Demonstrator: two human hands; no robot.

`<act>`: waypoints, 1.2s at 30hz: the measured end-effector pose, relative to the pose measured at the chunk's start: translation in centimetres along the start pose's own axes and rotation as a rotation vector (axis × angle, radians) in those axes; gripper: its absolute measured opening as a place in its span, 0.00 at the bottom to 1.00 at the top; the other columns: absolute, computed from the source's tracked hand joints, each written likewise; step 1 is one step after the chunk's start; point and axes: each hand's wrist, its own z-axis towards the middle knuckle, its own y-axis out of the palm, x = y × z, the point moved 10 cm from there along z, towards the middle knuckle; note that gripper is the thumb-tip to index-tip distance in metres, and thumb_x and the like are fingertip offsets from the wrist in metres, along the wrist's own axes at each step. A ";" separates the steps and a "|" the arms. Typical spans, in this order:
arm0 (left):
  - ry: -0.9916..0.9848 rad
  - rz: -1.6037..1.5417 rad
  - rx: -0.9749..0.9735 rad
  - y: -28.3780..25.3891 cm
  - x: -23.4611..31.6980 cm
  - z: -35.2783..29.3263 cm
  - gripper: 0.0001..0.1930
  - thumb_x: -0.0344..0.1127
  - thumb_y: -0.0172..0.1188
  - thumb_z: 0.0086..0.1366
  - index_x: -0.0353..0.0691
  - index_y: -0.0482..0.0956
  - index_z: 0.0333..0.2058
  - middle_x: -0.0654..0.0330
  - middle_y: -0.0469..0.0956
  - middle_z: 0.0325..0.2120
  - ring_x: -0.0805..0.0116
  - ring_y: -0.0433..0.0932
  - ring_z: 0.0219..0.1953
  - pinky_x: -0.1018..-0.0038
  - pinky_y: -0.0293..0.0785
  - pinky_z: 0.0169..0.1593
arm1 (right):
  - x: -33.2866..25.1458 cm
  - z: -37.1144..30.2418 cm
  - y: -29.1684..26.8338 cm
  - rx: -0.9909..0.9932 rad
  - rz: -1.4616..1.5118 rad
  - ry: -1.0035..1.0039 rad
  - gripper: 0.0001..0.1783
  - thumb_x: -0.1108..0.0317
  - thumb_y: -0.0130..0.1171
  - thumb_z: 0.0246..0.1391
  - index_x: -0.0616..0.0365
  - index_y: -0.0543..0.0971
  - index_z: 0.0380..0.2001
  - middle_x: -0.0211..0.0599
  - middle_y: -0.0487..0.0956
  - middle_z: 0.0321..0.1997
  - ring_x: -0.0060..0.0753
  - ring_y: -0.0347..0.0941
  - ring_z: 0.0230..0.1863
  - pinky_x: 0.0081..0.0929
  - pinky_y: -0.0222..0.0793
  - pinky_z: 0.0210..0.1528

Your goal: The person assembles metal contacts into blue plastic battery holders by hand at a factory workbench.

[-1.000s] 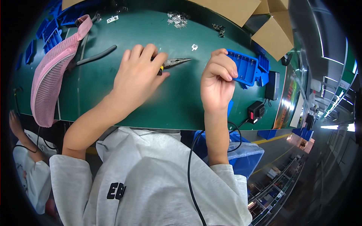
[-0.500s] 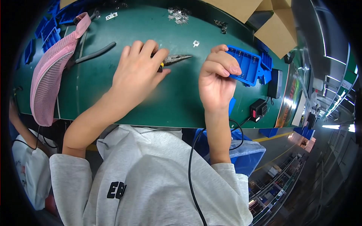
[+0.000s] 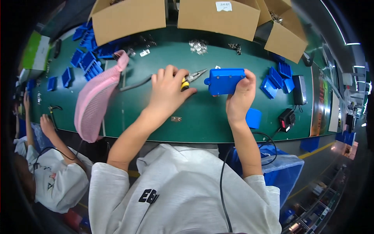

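Observation:
My left hand (image 3: pixel 166 93) is closed around needle-nose pliers (image 3: pixel 196 76) with yellow and black handles; their jaws point away to the right, over the table. In my right hand (image 3: pixel 243 95) a blue plastic battery case (image 3: pixel 225 82) is held up, its flat side showing and its compartments hidden. A small metal contact plate (image 3: pixel 176 119) lies on the green table nearer to me than the pliers. Just behind the battery case sits a small silvery clip (image 3: pixel 217 67), partly covered by it. Another blue piece (image 3: pixel 253 118) rests beside my right wrist.
Cardboard boxes (image 3: pixel 218 19) line the back, with silvery clips (image 3: pixel 198 46) before them. A pink mesh pouch (image 3: pixel 97 103) and blue cases (image 3: pixel 87 62) are at left. More blue cases (image 3: pixel 276 80) and a black device (image 3: pixel 287 119) stand at right. Another person's hand (image 3: pixel 46 124) is far left.
My right hand has turned the battery case over, from compartments showing to its flat side. The pliers stay in my left hand. The view has shifted, showing more cardboard boxes and the co-worker.

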 end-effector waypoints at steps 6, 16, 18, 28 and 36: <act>0.011 0.043 -0.070 -0.1 0.0 0.1 0.23 0.43 0.70 0.45 0.46 0.75 0.41 0.59 0.69 0.37 0.56 0.67 0.42 0.63 0.63 0.44 | -1.5 -1.0 1.0 -0.045 0.043 -0.178 0.30 0.48 0.57 0.54 0.59 0.64 0.49 0.30 0.69 0.40 0.18 0.66 0.40 0.16 0.64 0.41; -0.047 -0.009 -0.151 -0.1 -1.2 1.0 0.20 0.42 0.67 0.50 0.42 0.76 0.40 0.56 0.71 0.36 0.54 0.69 0.42 0.65 0.66 0.47 | 0.6 1.6 0.8 -0.011 0.143 0.138 0.22 0.61 0.63 0.53 0.62 0.68 0.44 0.34 0.73 0.40 0.20 0.68 0.42 0.20 0.66 0.47; -0.007 -0.097 -0.018 -1.2 -1.6 1.0 0.17 0.41 0.67 0.50 0.42 0.76 0.37 0.56 0.71 0.35 0.54 0.69 0.40 0.63 0.66 0.43 | 1.0 1.6 2.1 -0.072 0.171 0.186 0.21 0.62 0.63 0.53 0.62 0.68 0.44 0.34 0.73 0.40 0.20 0.68 0.42 0.21 0.65 0.48; 0.114 -0.843 0.085 -3.4 0.1 1.4 0.14 0.40 0.54 0.63 0.36 0.73 0.42 0.51 0.71 0.38 0.55 0.70 0.44 0.66 0.68 0.48 | 3.1 -0.5 2.1 -0.137 0.073 0.215 0.20 0.70 0.54 0.58 0.64 0.62 0.51 0.43 0.71 0.49 0.38 0.71 0.48 0.40 0.72 0.50; 0.092 -0.952 0.070 -2.5 0.2 0.8 0.17 0.38 0.58 0.61 0.32 0.71 0.44 0.52 0.71 0.36 0.57 0.72 0.39 0.68 0.69 0.43 | 3.5 -1.1 5.0 -0.305 0.137 0.256 0.19 0.64 0.49 0.62 0.60 0.63 0.53 0.42 0.70 0.53 0.36 0.70 0.53 0.38 0.69 0.54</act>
